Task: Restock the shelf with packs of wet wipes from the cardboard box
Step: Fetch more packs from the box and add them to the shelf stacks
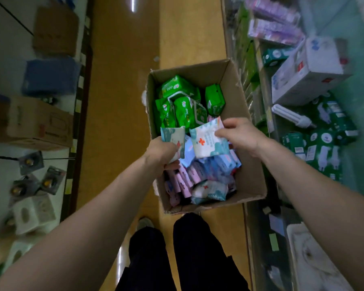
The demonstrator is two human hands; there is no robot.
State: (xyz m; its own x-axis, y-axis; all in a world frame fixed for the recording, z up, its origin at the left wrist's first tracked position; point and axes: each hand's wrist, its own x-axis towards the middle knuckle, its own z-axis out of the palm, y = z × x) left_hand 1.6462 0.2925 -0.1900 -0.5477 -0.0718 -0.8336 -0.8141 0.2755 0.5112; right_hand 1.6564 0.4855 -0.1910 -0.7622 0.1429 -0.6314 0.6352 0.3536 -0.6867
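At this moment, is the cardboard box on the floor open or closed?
Open: the cardboard box shows inner walls and green packs inside; left hand and right hand each grip a white pack.

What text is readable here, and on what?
"000", roughly: on the top green pack in the cardboard box.
White packs in the left hand and right hand: red cross mark, print too small.
Pink packs, shelf boxes: blurred, unreadable.
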